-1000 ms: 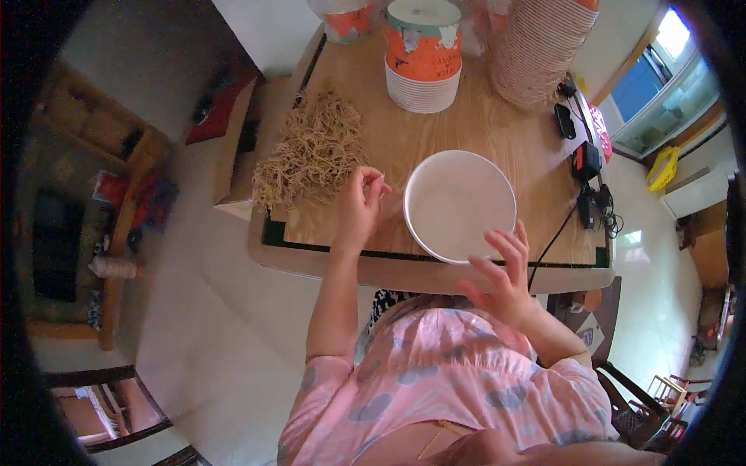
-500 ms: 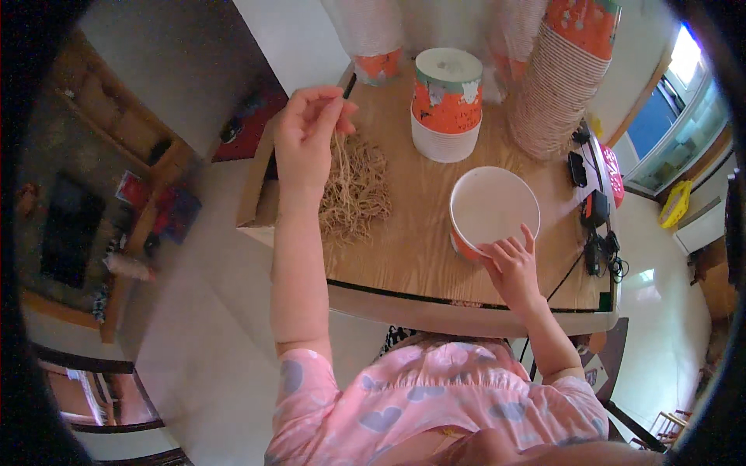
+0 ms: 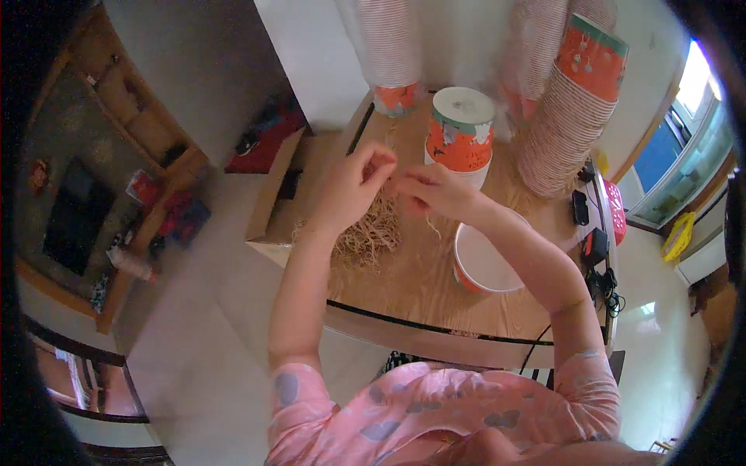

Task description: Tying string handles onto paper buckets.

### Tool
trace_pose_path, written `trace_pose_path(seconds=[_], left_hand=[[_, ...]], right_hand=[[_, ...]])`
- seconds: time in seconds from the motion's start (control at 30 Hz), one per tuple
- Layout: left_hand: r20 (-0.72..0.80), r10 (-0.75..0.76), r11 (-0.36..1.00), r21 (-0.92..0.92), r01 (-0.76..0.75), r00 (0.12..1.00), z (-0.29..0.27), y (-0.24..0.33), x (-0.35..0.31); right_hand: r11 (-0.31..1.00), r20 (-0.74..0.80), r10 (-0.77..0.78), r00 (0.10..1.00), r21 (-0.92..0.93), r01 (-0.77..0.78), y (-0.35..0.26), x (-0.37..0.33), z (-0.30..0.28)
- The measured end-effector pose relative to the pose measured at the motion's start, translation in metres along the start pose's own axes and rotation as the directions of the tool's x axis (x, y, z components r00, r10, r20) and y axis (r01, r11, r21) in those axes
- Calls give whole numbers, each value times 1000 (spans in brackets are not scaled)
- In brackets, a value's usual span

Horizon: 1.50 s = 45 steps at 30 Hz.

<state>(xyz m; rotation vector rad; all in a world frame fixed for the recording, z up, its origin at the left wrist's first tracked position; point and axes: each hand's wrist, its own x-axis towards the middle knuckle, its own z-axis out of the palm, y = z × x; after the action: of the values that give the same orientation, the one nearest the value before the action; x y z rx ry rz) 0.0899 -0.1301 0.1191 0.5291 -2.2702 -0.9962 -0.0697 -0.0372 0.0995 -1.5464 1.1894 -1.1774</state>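
Observation:
My left hand [image 3: 356,185] and my right hand [image 3: 439,190] are raised close together over the table, fingertips pinched. A thin tan root-like strand [image 3: 433,225] hangs below my right fingers. Whether my left fingertips hold part of it is too small to tell. Beneath my hands lies a tangled pile of dry root-like strands [image 3: 369,242]. A round white paper tub [image 3: 486,260] with an orange outside stands open on the table, partly hidden by my right forearm. Behind my hands is a short stack of upside-down orange and white tubs [image 3: 461,136].
Tall stacks of nested paper tubs stand at the back right [image 3: 571,116] and the back left [image 3: 390,58]. A cardboard box [image 3: 272,206] is at the table's left edge. Black adapters [image 3: 595,247], cables and a pink basket [image 3: 615,211] line the right edge.
My right hand has left the tub's rim and come up beside my left hand. My left hand appears lower and further right. The view has shifted, with the table lower in it.

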Motion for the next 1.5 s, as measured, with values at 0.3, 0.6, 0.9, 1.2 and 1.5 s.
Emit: trace_pose_path(seconds=[0.3, 0.6, 0.9, 1.2, 1.5], left_hand=[[-174, -286, 958, -49, 282, 942, 35, -149, -46], [190, -123, 557, -799, 226, 974, 85, -14, -113], [199, -339, -166, -975, 149, 920, 75, -23, -124], [217, -442, 110, -950, 292, 870, 112, 2, -124], [100, -468, 239, -942, 235, 878, 137, 24, -127]], right_hand=[[937, -343, 149, 927, 350, -21, -43, -27, -33], [519, 16, -225, 974, -844, 134, -41, -77, 33], [674, 123, -56, 991, -728, 128, 28, -179, 105], [871, -224, -21, 974, -483, -92, 50, -199, 93], [943, -380, -200, 903, -324, 73, 49, -178, 106]])
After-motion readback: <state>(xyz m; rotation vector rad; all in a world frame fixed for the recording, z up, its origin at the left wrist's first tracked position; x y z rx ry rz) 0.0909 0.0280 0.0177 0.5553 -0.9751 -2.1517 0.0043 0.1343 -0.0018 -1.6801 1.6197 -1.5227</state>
